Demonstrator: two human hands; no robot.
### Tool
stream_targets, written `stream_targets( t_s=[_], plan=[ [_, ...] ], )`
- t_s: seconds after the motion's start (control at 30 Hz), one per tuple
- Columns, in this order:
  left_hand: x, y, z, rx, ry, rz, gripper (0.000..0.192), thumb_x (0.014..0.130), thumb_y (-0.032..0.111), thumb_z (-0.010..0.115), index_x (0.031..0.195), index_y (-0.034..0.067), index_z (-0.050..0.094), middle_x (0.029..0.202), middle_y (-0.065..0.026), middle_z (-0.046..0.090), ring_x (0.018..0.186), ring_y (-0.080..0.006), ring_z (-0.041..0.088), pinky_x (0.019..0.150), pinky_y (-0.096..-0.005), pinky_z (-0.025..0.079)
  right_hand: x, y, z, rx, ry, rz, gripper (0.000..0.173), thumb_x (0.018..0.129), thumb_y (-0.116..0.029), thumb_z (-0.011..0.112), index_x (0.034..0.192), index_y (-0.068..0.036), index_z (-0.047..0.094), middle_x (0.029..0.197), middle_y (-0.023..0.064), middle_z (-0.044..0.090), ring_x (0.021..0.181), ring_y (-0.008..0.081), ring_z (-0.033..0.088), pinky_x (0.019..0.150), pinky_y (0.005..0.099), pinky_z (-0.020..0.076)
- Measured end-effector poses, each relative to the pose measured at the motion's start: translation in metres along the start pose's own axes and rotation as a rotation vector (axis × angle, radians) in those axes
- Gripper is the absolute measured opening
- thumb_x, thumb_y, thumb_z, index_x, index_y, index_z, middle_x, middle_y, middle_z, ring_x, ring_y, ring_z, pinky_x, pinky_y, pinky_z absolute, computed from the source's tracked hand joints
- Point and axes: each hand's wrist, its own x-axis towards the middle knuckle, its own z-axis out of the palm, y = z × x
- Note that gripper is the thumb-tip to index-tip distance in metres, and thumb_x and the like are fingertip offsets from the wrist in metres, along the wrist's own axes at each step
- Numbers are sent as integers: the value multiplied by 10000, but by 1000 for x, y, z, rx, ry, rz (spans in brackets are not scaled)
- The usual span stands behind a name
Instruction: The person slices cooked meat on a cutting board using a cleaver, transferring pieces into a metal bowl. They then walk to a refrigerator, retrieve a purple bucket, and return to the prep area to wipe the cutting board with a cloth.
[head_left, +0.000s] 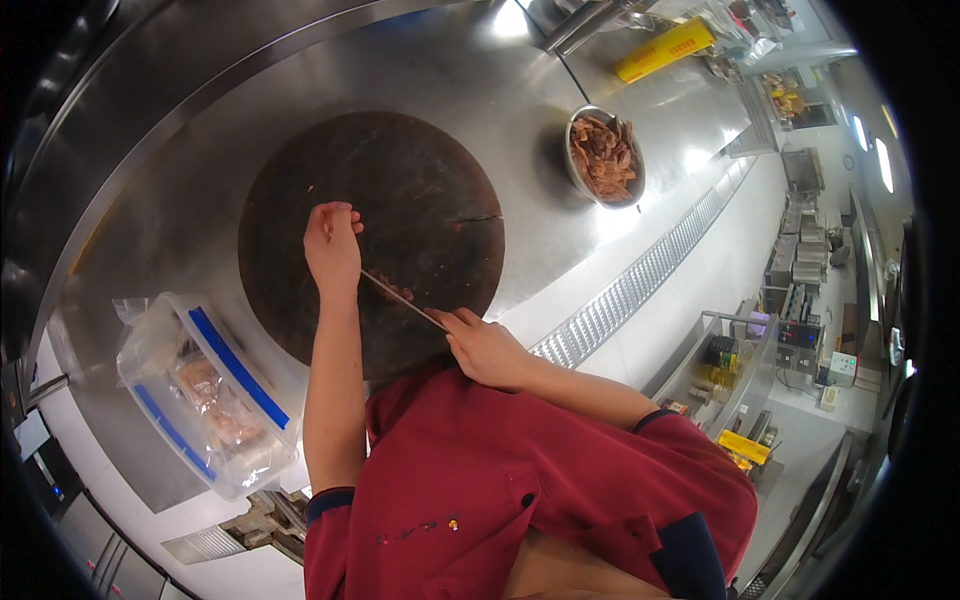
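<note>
On a round dark chopping block (397, 172), my right hand (480, 345) grips the handle end of a knife (409, 304), its blade seen edge-on as a thin line. The blade's far end reaches the wrist area of my left hand (335, 240), which is over the block with its fingers curled; whether it pinches anything is hidden. Some small pieces of brown meat (394, 286) lie along the blade. Beyond the block, towards the upper right, a steel bowl (571, 169) holds a heap of sliced brown meat (604, 157).
Left of my left forearm stands a clear plastic container (176, 435) with blue edge strips and bagged meat (217, 405) inside. A yellow cling-film box (666, 49) lies on the steel counter (517, 97) at the upper right. A perforated floor drain cover (630, 277) runs beside the counter.
</note>
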Motion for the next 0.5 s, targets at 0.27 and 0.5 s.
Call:
stream_targets(
  t_s=[0.27,0.5],
  plan=[
    [6,-4,-2,93,12,3,189,974,174,587,980,-10,625,842,-67,673,725,-126,649,717,-274,521,4,-5,-2,-21,-19,40,506,984,-124,485,1479,-85,387,1121,230,575,803,451,636,691,523,549],
    [2,5,4,193,48,-10,170,952,166,591,991,3,622,863,-74,687,730,-144,661,728,-288,525,5,1,0,0,-39,39,505,987,-127,480,1483,-98,389,1131,232,571,816,453,639,696,520,553]
  ],
)
